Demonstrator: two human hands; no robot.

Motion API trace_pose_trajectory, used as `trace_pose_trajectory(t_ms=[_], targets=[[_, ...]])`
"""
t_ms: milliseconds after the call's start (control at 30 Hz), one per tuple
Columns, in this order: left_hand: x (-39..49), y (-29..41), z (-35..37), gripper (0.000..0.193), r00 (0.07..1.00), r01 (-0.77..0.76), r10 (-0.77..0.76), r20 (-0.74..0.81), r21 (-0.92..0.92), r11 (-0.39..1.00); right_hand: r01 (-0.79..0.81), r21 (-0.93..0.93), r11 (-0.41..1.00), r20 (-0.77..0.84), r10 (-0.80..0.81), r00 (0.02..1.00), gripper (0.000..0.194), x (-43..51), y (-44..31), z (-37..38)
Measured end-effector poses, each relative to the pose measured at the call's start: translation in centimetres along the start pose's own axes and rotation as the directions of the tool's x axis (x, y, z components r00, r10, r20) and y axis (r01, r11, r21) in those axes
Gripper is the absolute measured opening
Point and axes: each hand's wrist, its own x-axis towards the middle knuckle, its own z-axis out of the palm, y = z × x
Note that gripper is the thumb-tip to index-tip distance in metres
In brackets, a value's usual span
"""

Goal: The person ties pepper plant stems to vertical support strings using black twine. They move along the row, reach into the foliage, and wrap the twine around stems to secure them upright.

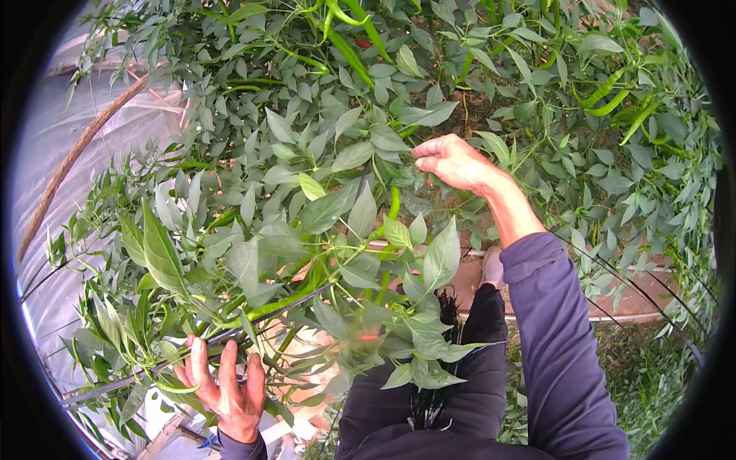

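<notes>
My left hand [227,385] is at the lower left among pepper leaves, palm up with fingers spread, just under a dark support cord [299,300]. A long green chili pepper [282,305] hangs above it beside the cord. Right of centre, my right hand [451,161] reaches into the foliage, its fingertips beside leaves and partly bent; whether they pinch a stem cannot be told. Below that hand hangs a curved green chili pepper [394,202] on the leafy pepper plant [330,213] between my hands.
More green chili peppers [351,57] hang at the top and at the right [609,103]. Plastic sheeting [86,144] and a curved brown pole [80,155] stand at the left. Dark cords [627,279] cross the right side. My foot [492,265] is on the ground between plants.
</notes>
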Motion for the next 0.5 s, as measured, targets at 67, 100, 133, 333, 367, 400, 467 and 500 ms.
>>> trace_pose_trajectory(t_ms=[67,100,133,333,367,400,467,500], targets=[[0.6,0.6,-0.9,0.053,0.999,0.02,-0.019,0.025,-0.034,0.999,0.003,0.073,0.997,-0.015,-0.002,1.0,0.045,-0.1,-1.2,0.3],[0.9,1.0,-1.4,0.048,0.998,0.049,-0.046,0.049,-0.051,0.998,-0.034,0.095,0.995,-0.034,0.037,0.999,0.043,-0.3,-1.9,0.5],[1.4,1.3,-2.1,0.047,0.997,0.059,-0.052,0.057,-0.118,0.991,-0.044,0.145,0.988,-0.03,0.049,0.998,0.045,-0.3,-2.8,1.1],[5.2,5.3,-7.1,0.06,0.978,0.144,-0.091,0.186,-0.292,0.945,-0.018,0.203,0.979,0.003,0.018,1.0,0.055,-1.0,-8.3,2.2],[5.8,6.2,-8.6,0.06,0.96,0.191,-0.097,0.262,-0.361,0.913,-0.026,0.189,0.982,-0.005,0.028,1.0,0.055,-1.1,-9.1,2.0],[6.5,7.1,-9.9,0.055,0.974,0.144,-0.045,0.223,-0.45,0.881,-0.038,0.189,0.981,0.01,0.037,0.999,0.055,-1.1,-9.8,1.6],[7.5,9.1,-13.1,0.054,0.957,0.119,0.055,0.286,-0.557,0.822,-0.02,0.126,0.992,0.02,0.018,1.0,0.053,-1.3,-10.8,0.8],[7.7,10.3,-14.8,0.059,0.924,0.131,0.121,0.363,-0.597,0.791,-0.001,0.095,0.995,0.028,-0.001,1.0,0.053,-1.3,-11.2,0.4]])
